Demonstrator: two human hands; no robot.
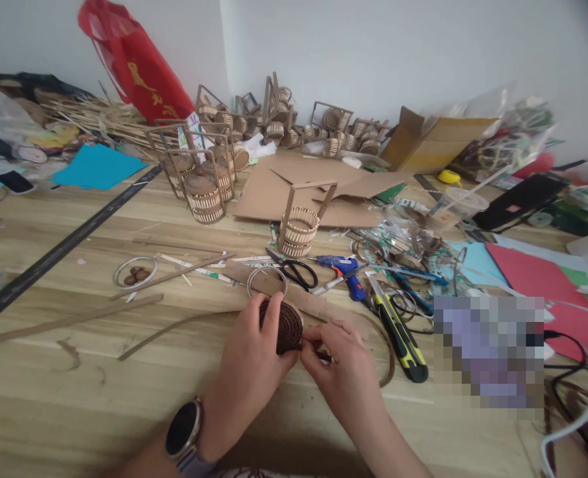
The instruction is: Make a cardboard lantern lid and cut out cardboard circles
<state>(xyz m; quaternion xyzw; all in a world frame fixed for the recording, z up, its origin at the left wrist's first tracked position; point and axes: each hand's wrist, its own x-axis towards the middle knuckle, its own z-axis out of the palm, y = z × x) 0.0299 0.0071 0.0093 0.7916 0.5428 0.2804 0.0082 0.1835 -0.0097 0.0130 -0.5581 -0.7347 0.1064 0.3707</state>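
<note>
Dark brown and tightly wound, the coil sits clamped in my left hand, between fingers and thumb. My right hand is close beside it, fingertips pinching the strip at the coil's right edge. I judge the coil light and fairly firm, but its layers could slip or spring loose, so I'd grip around the rim rather than press the centre; the strip looks thin and bendy, best pinched near the coil. Just beyond the coil is a pale ring, then black-handled scissors; right of it lies a yellow-black cutter. Farther beyond the coil stands a slatted basket.
</note>
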